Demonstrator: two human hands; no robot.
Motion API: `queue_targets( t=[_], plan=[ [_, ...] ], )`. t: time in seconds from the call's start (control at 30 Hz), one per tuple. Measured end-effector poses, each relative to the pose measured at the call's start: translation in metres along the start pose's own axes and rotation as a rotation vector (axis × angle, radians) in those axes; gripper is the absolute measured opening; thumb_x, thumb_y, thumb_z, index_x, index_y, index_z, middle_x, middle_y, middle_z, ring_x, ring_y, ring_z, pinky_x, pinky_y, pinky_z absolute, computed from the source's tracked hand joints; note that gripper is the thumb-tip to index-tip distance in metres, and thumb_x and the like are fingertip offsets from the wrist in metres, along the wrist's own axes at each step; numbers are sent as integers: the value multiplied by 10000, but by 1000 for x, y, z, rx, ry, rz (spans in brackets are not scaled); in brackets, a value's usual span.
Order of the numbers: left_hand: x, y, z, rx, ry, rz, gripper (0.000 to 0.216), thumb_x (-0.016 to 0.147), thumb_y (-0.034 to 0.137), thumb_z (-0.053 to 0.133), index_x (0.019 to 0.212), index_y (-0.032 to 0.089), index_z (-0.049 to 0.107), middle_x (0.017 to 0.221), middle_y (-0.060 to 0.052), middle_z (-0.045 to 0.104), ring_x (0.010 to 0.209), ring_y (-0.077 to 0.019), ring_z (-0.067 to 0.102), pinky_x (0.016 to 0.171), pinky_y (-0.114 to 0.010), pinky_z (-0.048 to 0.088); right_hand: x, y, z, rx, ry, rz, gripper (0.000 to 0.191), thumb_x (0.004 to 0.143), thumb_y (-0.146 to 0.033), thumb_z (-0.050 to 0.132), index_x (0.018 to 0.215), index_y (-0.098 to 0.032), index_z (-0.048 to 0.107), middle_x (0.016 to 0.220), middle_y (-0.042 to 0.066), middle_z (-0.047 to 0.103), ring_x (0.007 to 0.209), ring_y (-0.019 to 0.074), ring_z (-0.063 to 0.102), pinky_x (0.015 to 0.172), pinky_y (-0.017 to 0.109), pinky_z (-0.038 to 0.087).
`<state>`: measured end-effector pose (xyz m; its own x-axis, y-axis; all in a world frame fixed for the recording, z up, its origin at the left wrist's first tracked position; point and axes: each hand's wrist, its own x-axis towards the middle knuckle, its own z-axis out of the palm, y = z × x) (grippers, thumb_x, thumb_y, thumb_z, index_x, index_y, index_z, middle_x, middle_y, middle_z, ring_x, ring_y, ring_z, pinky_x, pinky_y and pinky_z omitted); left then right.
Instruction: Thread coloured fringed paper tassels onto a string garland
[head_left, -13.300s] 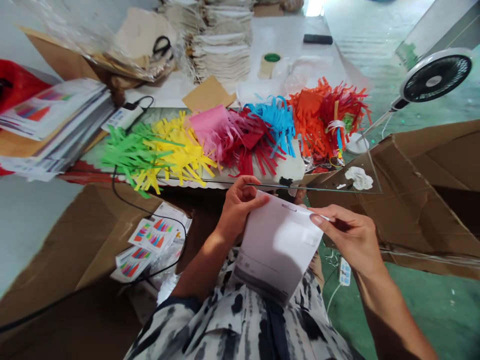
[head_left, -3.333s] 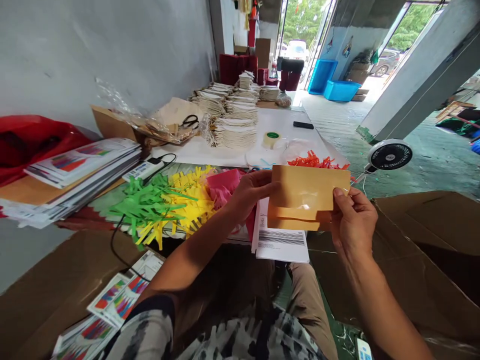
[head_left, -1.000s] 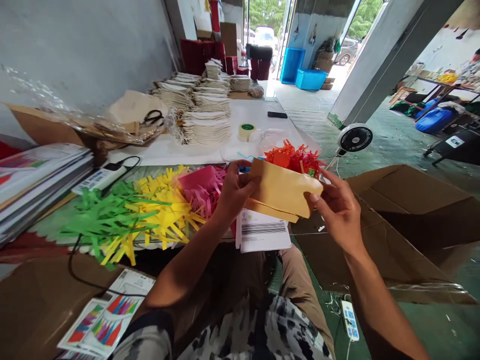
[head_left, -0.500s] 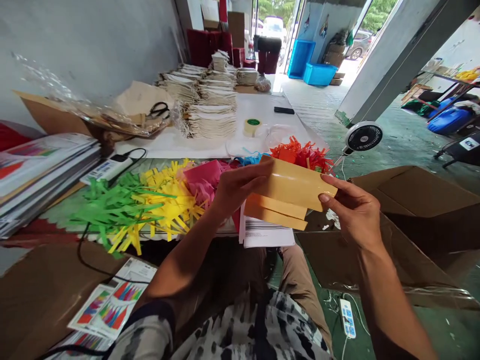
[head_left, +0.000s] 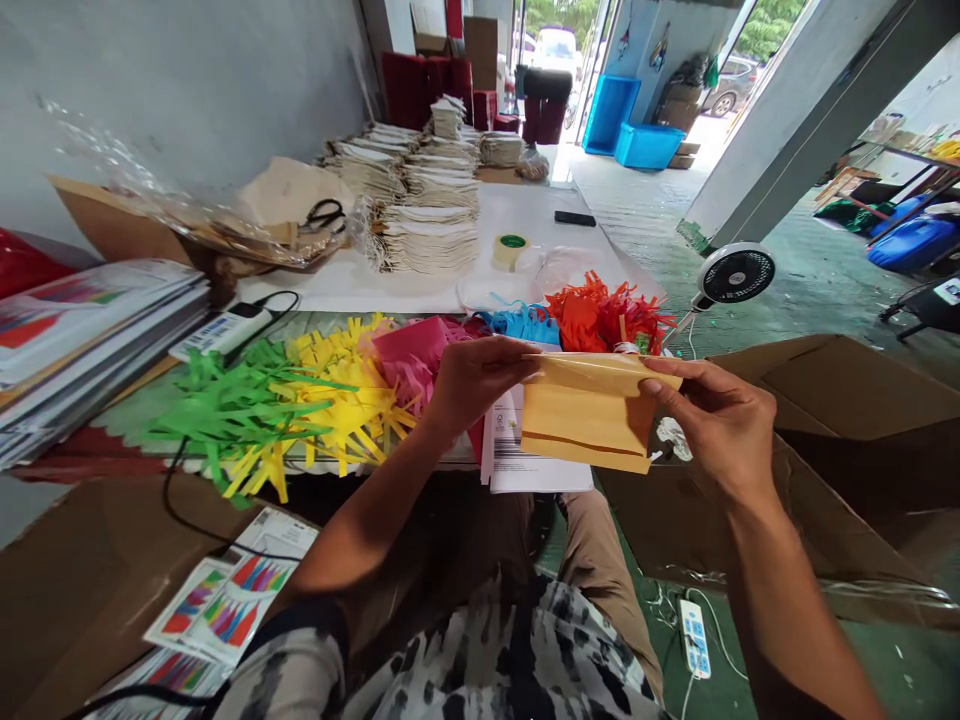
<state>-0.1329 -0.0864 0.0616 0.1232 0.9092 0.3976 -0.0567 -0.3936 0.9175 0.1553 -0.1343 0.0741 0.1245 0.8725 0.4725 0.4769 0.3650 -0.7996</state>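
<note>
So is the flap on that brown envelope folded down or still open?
Folded over but not pressed flat: the brown envelope has its flap bent at the top edge, pinched by the left hand and right hand. Whether it's sealed, cannot tell.

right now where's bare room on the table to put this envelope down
Bare white tabletop lies between the tape roll and the black phone. Nearer, the fringed paper pieces crowd the near edge; bag stacks fill the left.

Paper fringes (head_left: 352, 400) showing green, yellow, pink, blue, orange; envelope (head_left: 585, 420) showing tan; shirt (head_left: 480, 660) showing black-and-white mottling.
</note>
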Motion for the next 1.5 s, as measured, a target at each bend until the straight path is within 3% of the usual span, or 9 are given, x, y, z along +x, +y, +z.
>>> queue_targets(
  t=[0.13,0.23,0.4,0.53,0.73,0.93,1.1,1.37,1.5],
  plan=[
    [4,-1,1,25,94,28,276,710,418,959,860,209,860,900,-58,779,834,-152,701,642,-209,592,6,-2,1,-118,110,-106,135,890,-399,847,995,-315,862,1047,67,755,1003,268,663,834,427,536],
    [5,0,6,-53,133,46,276,696,435,969,813,225,833,1046,-56,730,959,-157,668,704,-205,576,8,-5,3,-84,112,-137,97,885,-377,851,943,-299,851,1153,71,737,1149,283,649,964,438,525],
    [-1,3,19,-252,182,-26,254,820,444,895,839,214,790,840,-7,691,748,-101,602,676,-205,500,3,-7,10,162,16,91,148,868,-408,869,893,-269,824,853,15,766,769,190,674,730,338,546],
    [-5,7,28,-169,280,50,252,868,460,854,889,216,793,667,35,575,598,-72,482,558,-201,391,1,-5,6,230,-31,120,150,876,-415,862,903,-273,822,845,7,772,729,162,661,678,292,522],
    [-13,11,37,90,96,67,275,975,470,710,950,205,779,762,-1,682,659,-102,555,621,-229,454,6,-22,-6,-38,-299,-9,320,896,-479,824,1152,-287,805,1160,48,800,1105,255,721,918,359,560],
    [-15,5,44,-113,0,-88,359,833,529,839,824,185,735,755,7,652,700,-110,553,654,-235,441,5,-28,4,-166,-406,-57,302,975,-520,713,924,-244,825,921,20,818,792,200,739,650,287,533],
    [-11,5,40,-240,-165,-236,431,751,564,894,946,188,815,789,-6,708,726,-126,608,683,-243,474,3,-15,3,-151,-408,-61,269,963,-510,736,902,-266,830,886,4,820,770,195,746,693,296,557],
    [-16,-7,49,68,126,-45,299,895,471,765,855,180,820,866,-39,786,806,-163,666,679,-248,513,0,-5,5,-107,-417,-19,261,902,-521,806,968,-275,862,946,30,843,802,215,769,725,320,600],
    [-14,-5,44,-106,21,-177,422,862,596,774,871,176,822,867,-51,788,823,-179,687,758,-281,545,1,-2,3,-43,-439,47,290,895,-534,810,951,-255,866,894,30,834,757,191,748,662,281,571]
  ],
)
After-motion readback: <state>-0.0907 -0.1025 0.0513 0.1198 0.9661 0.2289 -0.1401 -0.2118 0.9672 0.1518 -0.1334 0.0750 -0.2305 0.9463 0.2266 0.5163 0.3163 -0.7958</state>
